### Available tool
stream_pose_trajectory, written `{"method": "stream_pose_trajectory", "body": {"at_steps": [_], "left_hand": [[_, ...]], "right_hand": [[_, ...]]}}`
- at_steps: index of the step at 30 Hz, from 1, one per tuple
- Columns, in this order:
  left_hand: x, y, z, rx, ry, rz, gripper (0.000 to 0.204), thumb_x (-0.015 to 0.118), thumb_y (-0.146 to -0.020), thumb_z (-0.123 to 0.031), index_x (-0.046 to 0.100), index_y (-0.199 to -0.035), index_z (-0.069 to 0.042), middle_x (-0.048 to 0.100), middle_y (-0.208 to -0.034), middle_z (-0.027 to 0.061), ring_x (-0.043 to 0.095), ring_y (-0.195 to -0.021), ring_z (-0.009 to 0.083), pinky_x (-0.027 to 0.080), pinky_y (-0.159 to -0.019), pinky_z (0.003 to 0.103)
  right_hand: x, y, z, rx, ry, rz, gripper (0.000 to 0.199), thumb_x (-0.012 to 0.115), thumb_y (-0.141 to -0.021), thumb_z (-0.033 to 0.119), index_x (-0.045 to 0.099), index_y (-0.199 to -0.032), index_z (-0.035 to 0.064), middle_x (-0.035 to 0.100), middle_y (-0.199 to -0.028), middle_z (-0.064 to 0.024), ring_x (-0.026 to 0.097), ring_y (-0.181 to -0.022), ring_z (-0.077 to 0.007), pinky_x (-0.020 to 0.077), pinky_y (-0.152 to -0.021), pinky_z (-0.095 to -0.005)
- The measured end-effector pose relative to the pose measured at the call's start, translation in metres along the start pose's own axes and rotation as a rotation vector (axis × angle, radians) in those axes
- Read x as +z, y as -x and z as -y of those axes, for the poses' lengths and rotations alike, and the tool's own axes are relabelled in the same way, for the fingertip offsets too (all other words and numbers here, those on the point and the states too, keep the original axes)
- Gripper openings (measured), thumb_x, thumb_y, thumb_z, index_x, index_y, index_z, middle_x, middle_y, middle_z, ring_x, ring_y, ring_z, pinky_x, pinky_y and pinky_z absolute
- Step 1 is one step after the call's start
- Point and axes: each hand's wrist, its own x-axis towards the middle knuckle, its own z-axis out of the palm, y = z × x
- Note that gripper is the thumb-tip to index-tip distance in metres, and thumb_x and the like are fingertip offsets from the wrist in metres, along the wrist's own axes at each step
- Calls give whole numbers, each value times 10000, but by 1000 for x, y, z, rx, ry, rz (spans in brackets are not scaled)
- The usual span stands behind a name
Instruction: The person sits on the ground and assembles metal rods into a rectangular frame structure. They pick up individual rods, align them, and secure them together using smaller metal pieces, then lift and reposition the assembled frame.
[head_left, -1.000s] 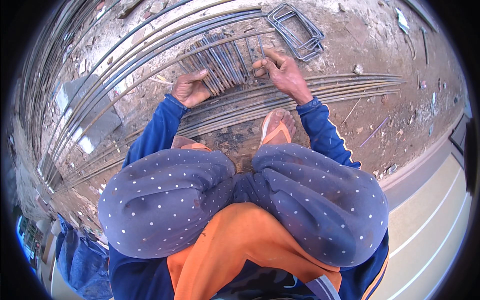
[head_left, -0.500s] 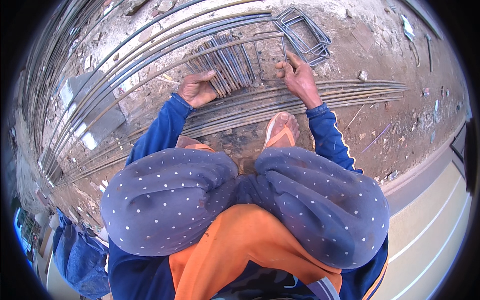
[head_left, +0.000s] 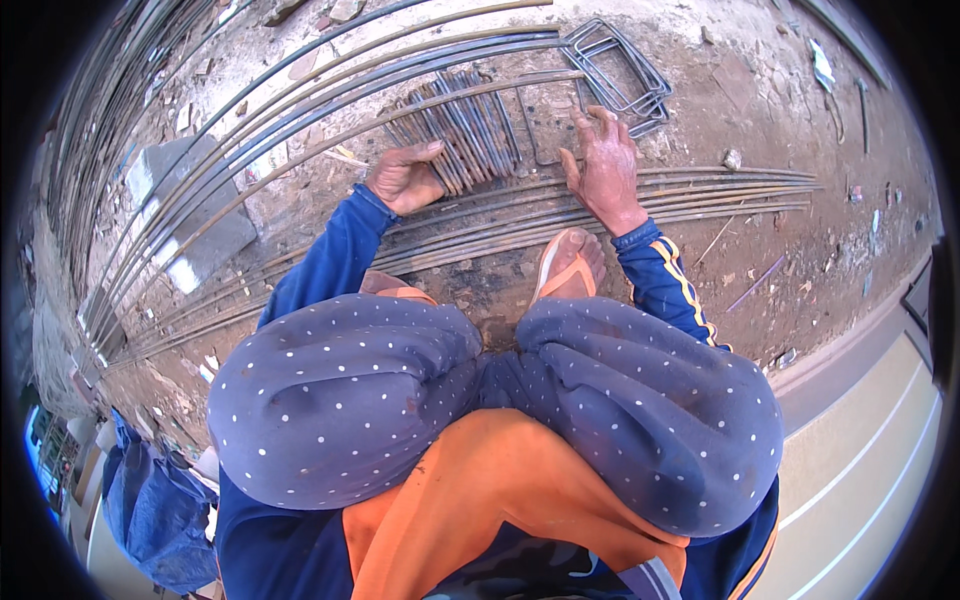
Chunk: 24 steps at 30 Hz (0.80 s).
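Observation:
Ahead of my knees, a row of bent steel rebar stirrups [head_left: 470, 130] leans closely packed. My left hand [head_left: 402, 180] is cupped against its near left end, thumb along the top and fingers partly hidden around the bars. To the right of the row stands a single stirrup [head_left: 534, 125], apart from the others. Beside it is my right hand [head_left: 606, 172], back up, with the thumb apart and fingers stretched forward; nothing shows in it. Just beyond those fingertips lies a loose pile of rectangular stirrups [head_left: 625, 75].
Long rebar rods [head_left: 330, 90] arch over from the left, above the row. More rods [head_left: 720, 178] lie across the ground between my hands and my sandalled feet. A grey slab [head_left: 200, 215] sits at left; a blue tarp [head_left: 155, 510] lies at lower left. Tiled floor [head_left: 850, 470] borders the right.
My right hand has turned back up and its fingers have straightened, coming off the single stirrup. My left hand stays at the row. The whole view has shifted slightly.

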Motion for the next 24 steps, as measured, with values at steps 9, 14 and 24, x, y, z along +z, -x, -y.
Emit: {"method": "stream_pose_trajectory", "body": {"at_steps": [9, 14, 24], "left_hand": [[2, -1, 0, 16, 2, 23, 488, 717, -899, -192, 588, -1339, -24, 631, -1345, 148, 560, -1296, 308, 361, -1169, 507], [5, -1, 2, 20, 6, 14, 489, 692, -915, -183, 568, -1356, -11, 624, -1352, 155, 558, -1303, 315, 356, -1175, 515], [12, 0, 0, 18, -16, 17, 580, 694, -920, -216, 497, -1415, 13, 587, -1388, 185, 546, -1316, 333, 342, -1183, 534]], "right_hand": [[31, 22, -13, -166, 6, 126, 337, 739, -829, 203, 678, -1138, 83, 627, -1065, -113, 581, -1087, -326, 432, -945, -494], [26, 17, -10, -144, -182, 103, 276, 709, -830, 117, 689, -1102, 76, 623, -1022, -133, 611, -1014, -336, 457, -901, -477], [-1, -1, 20, -1, -681, 118, 419, 845, -793, 195, 716, -1175, 83, 671, -936, -110, 642, -797, -259, 504, -738, -387]]}}
